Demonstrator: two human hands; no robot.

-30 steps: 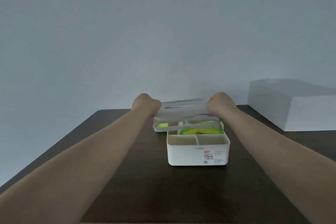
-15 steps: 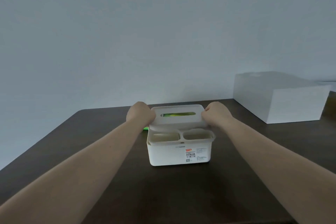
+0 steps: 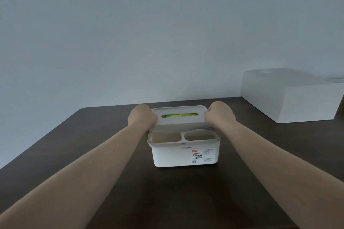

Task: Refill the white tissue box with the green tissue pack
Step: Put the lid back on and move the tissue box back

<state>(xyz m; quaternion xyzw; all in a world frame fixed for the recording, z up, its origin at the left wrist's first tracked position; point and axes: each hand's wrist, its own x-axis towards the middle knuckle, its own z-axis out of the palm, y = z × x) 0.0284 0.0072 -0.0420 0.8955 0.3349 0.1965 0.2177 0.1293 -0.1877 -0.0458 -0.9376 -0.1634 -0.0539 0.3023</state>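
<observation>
The white tissue box [image 3: 184,156] stands in the middle of the dark table, with two open compartments along its front. Its white lid [image 3: 179,122] lies on top of the rear section. Through the lid's slot the green tissue pack [image 3: 178,116] shows inside. My left hand [image 3: 142,118] grips the lid's left end and my right hand [image 3: 218,116] grips its right end, both with fingers curled over the edges.
A large white rectangular box [image 3: 290,96] sits at the back right of the dark wooden table [image 3: 93,135]. A plain pale wall rises behind the table's far edge.
The lid was raised above the box with the green pack exposed; it has come down onto the box, covering the pack. The view has shifted, putting the box lower.
</observation>
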